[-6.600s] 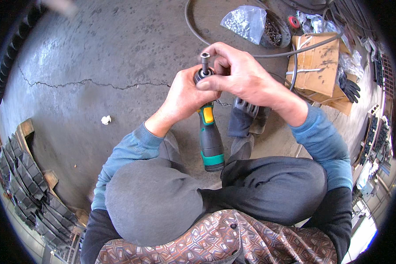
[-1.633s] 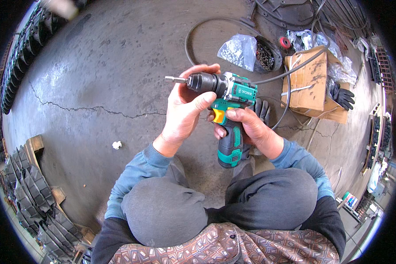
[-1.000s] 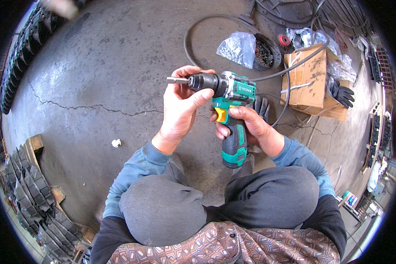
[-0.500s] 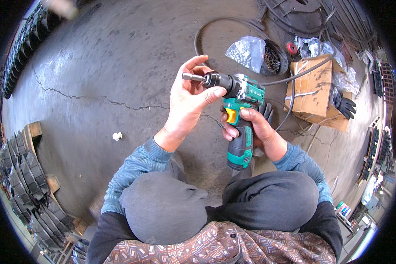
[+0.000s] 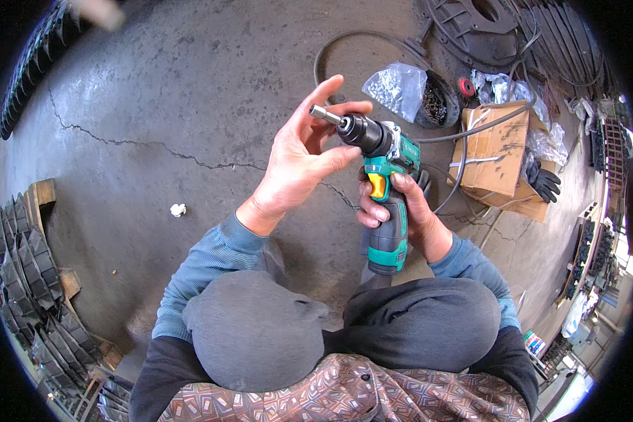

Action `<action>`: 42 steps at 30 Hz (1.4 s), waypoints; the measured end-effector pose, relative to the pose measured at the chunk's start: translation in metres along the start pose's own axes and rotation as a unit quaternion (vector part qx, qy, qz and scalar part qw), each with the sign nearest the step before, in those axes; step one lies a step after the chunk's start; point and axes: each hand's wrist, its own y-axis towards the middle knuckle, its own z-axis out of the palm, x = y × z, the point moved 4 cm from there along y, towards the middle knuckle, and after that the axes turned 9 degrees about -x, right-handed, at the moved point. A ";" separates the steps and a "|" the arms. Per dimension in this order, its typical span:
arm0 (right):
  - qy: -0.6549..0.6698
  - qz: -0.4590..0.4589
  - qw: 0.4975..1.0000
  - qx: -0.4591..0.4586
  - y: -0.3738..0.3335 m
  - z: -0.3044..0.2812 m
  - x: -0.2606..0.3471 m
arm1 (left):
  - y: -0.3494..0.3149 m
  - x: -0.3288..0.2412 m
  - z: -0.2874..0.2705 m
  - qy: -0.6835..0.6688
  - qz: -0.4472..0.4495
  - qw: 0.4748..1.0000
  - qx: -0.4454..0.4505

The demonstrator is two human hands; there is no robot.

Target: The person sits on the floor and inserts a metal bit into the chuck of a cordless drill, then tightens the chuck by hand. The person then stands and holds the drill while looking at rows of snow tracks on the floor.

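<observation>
Where the grey concrete floor spreads out, it is mottled with dark stains and split by a crack wandering from ten o'clock in toward the centre. Far left, at ten o'clock, a black ribbed length. At half past eight, dark plate-like parts stacked along wooden blocks. Nine o'clock, a small white scrap. At one o'clock, a clear plastic bag of small pale pieces, just beside a dark tub of small dark ones. Past two o'clock, a cardboard box, white strap across it; black glove beside it, near three.

Left hand: fingers spread wide about the front end of the drill; thumb tip close by the chuck, contact cannot be told. Drill is green and black, held up off the floor just right of centre. Metal bit points to ten o'clock; body's long axis runs ten to four, handle hanging toward six. Right hand wrapped firmly round that handle; whether a finger presses the yellow trigger, cannot tell.
</observation>
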 end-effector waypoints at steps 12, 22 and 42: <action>0.017 -0.004 0.999 -0.029 0.000 0.002 0.002 | 0.001 0.002 -0.004 0.011 0.020 1.000 -0.005; 0.009 0.000 1.000 -0.007 -0.003 0.005 0.002 | 0.001 0.001 0.000 0.065 0.031 0.997 -0.006; 0.017 0.012 1.000 0.007 -0.003 0.010 0.000 | 0.002 0.005 -0.003 0.104 0.062 0.992 -0.038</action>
